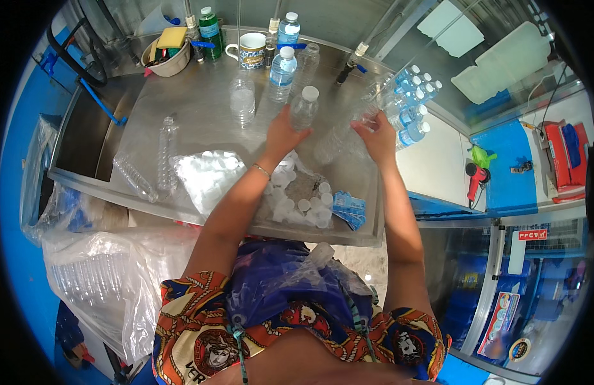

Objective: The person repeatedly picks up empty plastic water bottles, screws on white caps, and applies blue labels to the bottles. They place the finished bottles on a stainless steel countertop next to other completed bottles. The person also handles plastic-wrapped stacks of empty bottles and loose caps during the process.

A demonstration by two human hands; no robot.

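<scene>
My left hand is closed around the lower part of a clear, unlabelled plastic bottle with a white cap, upright on the steel counter. Farther right, my right hand has its fingers curled at a clear empty bottle; the see-through plastic blurs its outline. More clear plastic lies between the hands. Left of my left hand stands an uncapped clear bottle, with a blue-labelled bottle behind. Loose white caps lie nearer me, beside a bag of caps and blue labels.
A sink basin is at left, with two clear bottles lying nearby. A basket, green bottle and mug stand at the back. Labelled bottles and a red heat gun are at right.
</scene>
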